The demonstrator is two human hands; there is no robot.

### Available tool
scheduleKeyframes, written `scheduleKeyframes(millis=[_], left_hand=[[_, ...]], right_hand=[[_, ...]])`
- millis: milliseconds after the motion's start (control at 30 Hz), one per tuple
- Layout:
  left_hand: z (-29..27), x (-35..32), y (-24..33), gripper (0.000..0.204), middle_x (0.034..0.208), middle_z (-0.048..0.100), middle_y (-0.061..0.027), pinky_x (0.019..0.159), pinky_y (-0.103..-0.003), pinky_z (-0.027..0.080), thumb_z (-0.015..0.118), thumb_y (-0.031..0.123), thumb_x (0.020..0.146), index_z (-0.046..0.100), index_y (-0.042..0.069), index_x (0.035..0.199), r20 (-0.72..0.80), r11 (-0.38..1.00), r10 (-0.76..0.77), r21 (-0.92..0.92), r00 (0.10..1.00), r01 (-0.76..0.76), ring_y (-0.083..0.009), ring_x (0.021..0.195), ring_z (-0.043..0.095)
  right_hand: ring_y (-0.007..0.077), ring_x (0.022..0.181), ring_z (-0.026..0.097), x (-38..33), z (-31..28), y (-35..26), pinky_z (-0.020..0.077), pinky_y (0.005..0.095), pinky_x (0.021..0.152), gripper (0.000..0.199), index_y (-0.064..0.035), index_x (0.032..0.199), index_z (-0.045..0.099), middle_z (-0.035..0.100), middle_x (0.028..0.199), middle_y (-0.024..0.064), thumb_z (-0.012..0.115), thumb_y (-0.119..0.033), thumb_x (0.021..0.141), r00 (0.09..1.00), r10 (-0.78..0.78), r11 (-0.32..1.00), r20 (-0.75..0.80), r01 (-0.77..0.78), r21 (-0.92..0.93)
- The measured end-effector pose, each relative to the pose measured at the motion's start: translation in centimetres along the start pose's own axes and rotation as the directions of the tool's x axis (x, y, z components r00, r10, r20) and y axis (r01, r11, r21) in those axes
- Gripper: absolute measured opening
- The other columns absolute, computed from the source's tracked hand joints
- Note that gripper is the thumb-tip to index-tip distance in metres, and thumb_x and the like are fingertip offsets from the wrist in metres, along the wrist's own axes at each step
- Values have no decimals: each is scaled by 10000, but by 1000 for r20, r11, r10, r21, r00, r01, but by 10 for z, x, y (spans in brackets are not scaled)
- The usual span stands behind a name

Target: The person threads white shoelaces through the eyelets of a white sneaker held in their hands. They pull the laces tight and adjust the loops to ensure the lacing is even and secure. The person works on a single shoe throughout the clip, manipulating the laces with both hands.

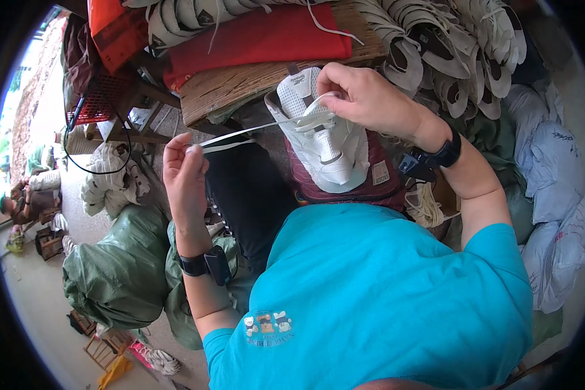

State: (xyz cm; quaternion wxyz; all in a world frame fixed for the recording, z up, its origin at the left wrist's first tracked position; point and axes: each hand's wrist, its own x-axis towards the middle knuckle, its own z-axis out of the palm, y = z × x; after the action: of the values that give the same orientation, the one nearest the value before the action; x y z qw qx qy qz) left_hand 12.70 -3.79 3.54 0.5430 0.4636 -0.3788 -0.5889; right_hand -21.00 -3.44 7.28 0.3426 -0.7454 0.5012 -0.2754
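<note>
A white shoe upper [335, 156] with a perforated tongue rests on my lap over dark red cloth. One flat white shoelace [257, 131] runs from its eyelets out to the left, pulled nearly straight. Its far part is pinched between the thumb and fingers of my left hand [185, 172], held off to the left above my dark-clad leg. Against the upper's right side, my right hand [357, 97] pinches a loop of the same lace near the tongue. Black bands with small devices sit on both wrists.
A wooden bench [240, 88] with red cloth [260, 40] and a row of shoe uppers stands ahead. More uppers [435, 52] are piled at far right. Green sacks [120, 266] lie left, pale sacks [552, 175] right. A bundle of laces [426, 207] lies by my right side.
</note>
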Motion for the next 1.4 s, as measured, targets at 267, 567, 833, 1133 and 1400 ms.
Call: scheduleKeyframes(millis=[267,567,833,1133,1400], left_hand=[[-43,1,-8,116,848,436,31,677,-220,328,648,102,966,680,-4,931,312,705,141,635,940,-316,-78,764,410],[-81,-9,-13,184,956,515,-18,828,-248,356,578,151,1001,663,0,938,257,977,-28,212,966,-28,-119,905,465],[-150,27,-39,247,1280,612,-156,1043,-457,418,596,191,994,651,-26,1097,175,522,-86,-831,981,194,-277,1171,552],[-255,70,-39,276,959,585,-120,656,-320,393,456,217,1038,599,-6,1115,-218,442,-127,-886,968,-142,-186,715,493],[-120,29,-12,436,1049,668,-21,552,-166,320,601,121,985,522,-24,1389,-351,996,43,-61,935,-69,4,686,461]], right_hand=[[136,817,596,-20,-3,10,486,281,738,132,-21,1025,657,626,921,64,664,-78,906,989,-136,982,-65,126,-144],[151,895,591,-44,-43,59,459,269,831,182,-38,998,732,609,846,20,641,-183,937,989,148,989,28,-148,-11],[249,901,679,-92,-51,149,534,350,806,222,-22,1051,696,684,1051,133,596,-203,970,716,697,714,-36,-690,121],[155,737,622,-190,-108,300,511,222,571,272,36,1215,582,671,1032,126,458,-29,981,393,909,30,-137,265,964],[38,572,430,-155,-58,229,291,187,424,313,-10,1262,568,656,920,52,535,-136,978,423,863,413,-277,-275,868]])
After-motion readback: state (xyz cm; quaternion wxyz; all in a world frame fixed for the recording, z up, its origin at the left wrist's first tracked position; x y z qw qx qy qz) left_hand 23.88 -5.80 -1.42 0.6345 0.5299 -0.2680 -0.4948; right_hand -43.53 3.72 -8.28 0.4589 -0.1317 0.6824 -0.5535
